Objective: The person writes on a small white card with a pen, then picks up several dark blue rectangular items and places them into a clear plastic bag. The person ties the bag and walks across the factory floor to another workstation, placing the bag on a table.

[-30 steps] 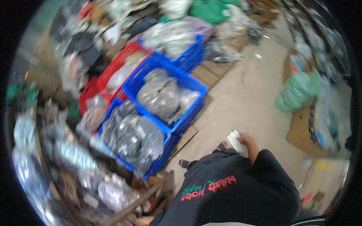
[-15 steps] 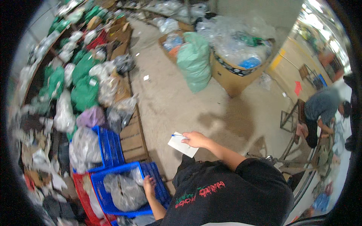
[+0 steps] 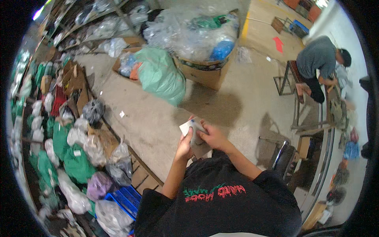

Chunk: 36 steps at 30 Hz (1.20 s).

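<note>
Card [image 3: 190, 130] now sits gripped in both hands: left hand [image 3: 184, 144] has left the crate to join right hand [image 3: 213, 137].

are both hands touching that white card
Touching. The head view shows the left hand and right hand both gripping the white card.

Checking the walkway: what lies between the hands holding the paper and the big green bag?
In the head view, only bare concrete floor lies between the hands with the paper and the green bag.
</note>
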Each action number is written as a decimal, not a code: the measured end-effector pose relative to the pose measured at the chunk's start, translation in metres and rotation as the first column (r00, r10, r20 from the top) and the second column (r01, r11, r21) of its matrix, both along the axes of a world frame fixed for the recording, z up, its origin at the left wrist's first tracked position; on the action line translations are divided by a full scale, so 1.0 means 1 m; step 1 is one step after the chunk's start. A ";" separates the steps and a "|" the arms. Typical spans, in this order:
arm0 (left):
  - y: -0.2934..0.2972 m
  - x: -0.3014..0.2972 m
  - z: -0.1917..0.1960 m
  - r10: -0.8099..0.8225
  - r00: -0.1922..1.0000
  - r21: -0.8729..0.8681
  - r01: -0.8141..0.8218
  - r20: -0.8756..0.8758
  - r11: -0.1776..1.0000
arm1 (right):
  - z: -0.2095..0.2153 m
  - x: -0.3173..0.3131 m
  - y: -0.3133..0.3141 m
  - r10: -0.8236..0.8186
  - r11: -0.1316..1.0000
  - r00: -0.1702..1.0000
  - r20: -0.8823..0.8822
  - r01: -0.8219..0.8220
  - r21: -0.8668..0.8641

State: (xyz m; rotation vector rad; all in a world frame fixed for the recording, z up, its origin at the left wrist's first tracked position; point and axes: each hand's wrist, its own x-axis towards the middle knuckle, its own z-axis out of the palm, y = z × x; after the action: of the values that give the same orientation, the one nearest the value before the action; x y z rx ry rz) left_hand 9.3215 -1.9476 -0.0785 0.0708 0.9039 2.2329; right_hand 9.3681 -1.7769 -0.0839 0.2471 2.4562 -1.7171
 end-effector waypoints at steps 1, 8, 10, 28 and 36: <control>0.017 -0.020 0.009 -0.051 0.998 0.005 0.051 0.033 0.999 | 0.008 -0.009 0.017 -0.084 0.996 0.995 0.055 0.084 -0.014; 0.144 -0.132 0.026 -0.310 0.949 -0.064 0.313 0.058 0.947 | 0.044 -0.068 0.129 -0.372 0.925 0.928 0.011 0.371 -0.085; 0.186 -0.156 0.026 -0.307 0.949 -0.096 0.313 0.066 0.945 | 0.046 -0.089 0.163 -0.412 0.911 0.908 -0.075 0.411 -0.027; 0.440 -0.339 0.055 -0.488 0.839 -0.226 0.538 0.241 0.812 | 0.037 -0.229 0.381 -0.626 0.548 0.755 0.193 0.603 -0.580; 0.597 -0.344 0.083 -0.821 0.570 -0.196 0.802 -0.031 0.565 | 0.054 -0.195 0.433 -0.907 0.145 0.330 0.263 0.828 -0.541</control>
State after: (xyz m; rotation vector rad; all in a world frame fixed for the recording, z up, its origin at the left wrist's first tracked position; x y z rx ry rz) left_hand 8.9771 -1.3509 0.0046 0.4642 0.8644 1.2710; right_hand 9.1732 -1.3439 -0.0299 1.8680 1.5551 -2.8652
